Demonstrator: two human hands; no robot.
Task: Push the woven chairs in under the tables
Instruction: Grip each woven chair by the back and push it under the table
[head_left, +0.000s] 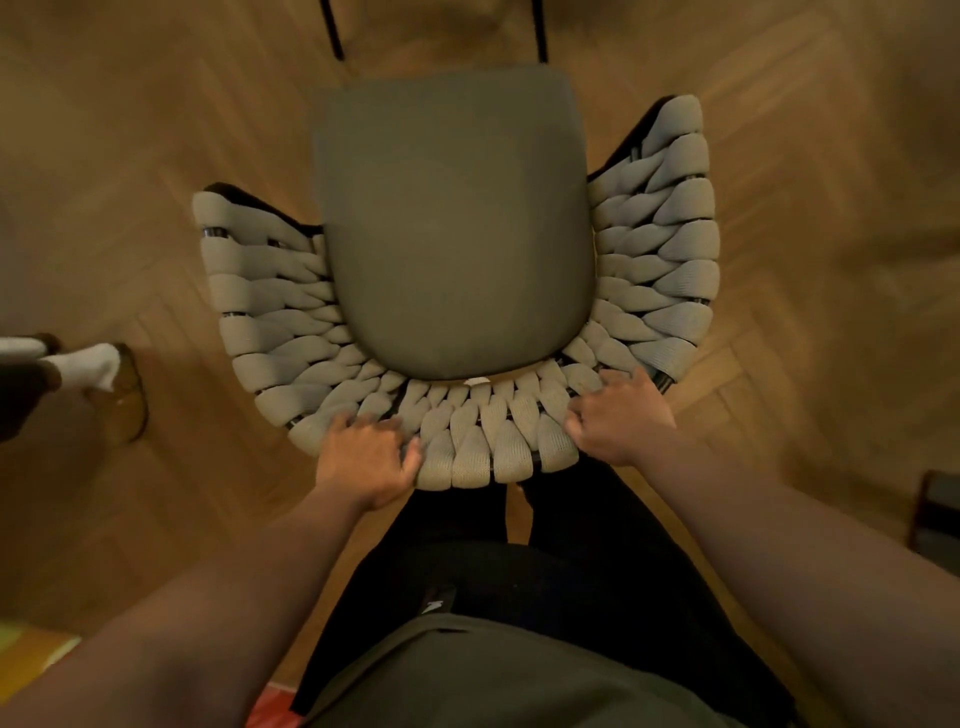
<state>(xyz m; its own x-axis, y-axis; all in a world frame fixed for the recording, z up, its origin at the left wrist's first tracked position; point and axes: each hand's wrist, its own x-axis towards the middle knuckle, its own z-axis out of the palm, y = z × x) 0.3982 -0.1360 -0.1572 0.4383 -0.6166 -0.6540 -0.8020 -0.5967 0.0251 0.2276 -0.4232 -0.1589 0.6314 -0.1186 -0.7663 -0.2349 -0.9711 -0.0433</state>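
Grip: left hand (369, 457) and right hand (618, 415) each curl over the woven back rim of the chair (457, 223), either side of centre. Chair stands on the floor (156, 156), seat facing away. No surface identifiable ahead; 2 dark legs (332, 31) only. Recommend pushing evenly with both hands to prevent skewing.

— Is there any writing to read here?
— None that I can make out. A small white tag (476, 382) peeks out at the back edge of the seat cushion (452, 234) of the woven chair (249, 296), but it is too small and blurred to read.
— And on the black trousers (571, 561)?
— A small white mark (434, 606) sits near the waist. Its shape is unclear and no letters show.
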